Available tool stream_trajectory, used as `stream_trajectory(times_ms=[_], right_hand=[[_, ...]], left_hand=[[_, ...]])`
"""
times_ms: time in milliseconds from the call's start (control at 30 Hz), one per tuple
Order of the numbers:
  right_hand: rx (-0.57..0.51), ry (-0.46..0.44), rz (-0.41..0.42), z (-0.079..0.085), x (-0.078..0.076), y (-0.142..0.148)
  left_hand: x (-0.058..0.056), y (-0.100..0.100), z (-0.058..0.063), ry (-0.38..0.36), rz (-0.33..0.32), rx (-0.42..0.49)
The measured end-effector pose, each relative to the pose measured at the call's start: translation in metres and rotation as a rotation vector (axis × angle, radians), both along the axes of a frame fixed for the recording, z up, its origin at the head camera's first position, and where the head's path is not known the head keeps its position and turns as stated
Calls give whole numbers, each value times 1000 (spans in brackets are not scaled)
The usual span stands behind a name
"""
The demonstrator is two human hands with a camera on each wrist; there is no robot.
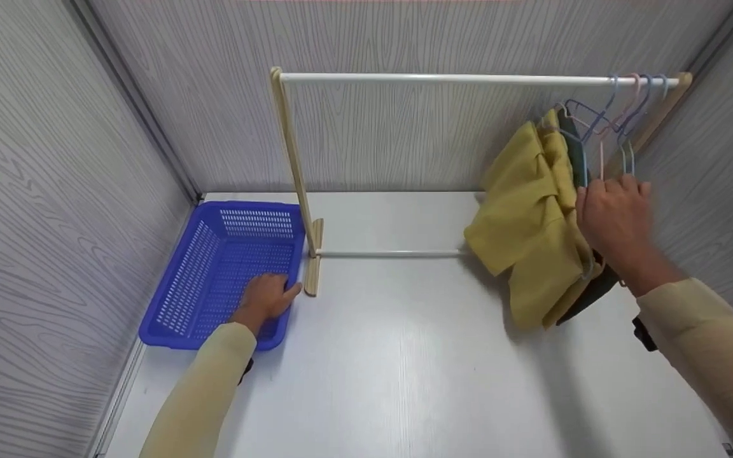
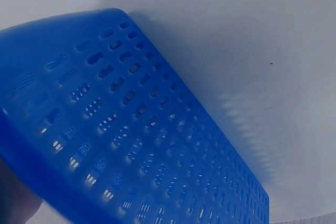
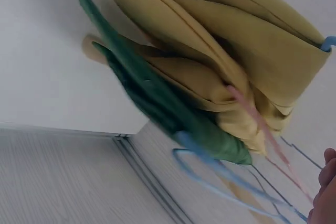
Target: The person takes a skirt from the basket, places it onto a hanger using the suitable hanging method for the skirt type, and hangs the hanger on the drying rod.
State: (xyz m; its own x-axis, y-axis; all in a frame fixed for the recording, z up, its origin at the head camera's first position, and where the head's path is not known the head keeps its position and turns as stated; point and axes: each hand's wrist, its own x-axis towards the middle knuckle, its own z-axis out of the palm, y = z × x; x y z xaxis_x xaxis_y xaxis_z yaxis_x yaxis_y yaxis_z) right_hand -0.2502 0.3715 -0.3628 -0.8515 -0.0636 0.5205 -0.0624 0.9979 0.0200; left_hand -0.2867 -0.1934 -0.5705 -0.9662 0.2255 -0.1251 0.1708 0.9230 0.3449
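Note:
A blue plastic basket (image 1: 214,340) with slotted walls stands on the left of the table. My left hand (image 1: 266,296) grips its right rim, with the thumb over the outside; in the left wrist view only a bit of that hand shows beside the rim. Mustard-yellow clothes (image 1: 525,210) and a dark green garment (image 3: 157,98) hang from hangers at the right end of a rack. My right hand (image 1: 616,213) holds the lower bars of blue and pink hangers (image 3: 262,129), fingers curled round them. Hanger hooks sit on the white rail (image 1: 468,79).
The rack's wooden left post (image 1: 293,159) and its foot (image 1: 312,280) stand just right of the basket. A low white crossbar (image 1: 392,253) runs along the rack's base. Wood-patterned panels (image 1: 23,191) enclose the white table (image 1: 373,369) at the back and both sides.

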Motion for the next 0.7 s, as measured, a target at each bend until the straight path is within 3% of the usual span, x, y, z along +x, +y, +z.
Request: stream_trajectory(times_ms=[233, 367, 467, 600, 700], right_hand=[[61, 118, 61, -1, -2, 10], [122, 238, 181, -10, -2, 11], [220, 302, 295, -16, -2, 5], [301, 237, 430, -25, -2, -17], [199, 58, 502, -39, 4, -36]], left_hand=[[1, -1, 0, 48, -7, -18], [3, 1, 2, 127, -34, -121], [2, 4, 12, 224, -46, -172], [-4, 8, 34, 365, -37, -157], [-9, 11, 52, 455, -46, -124]])
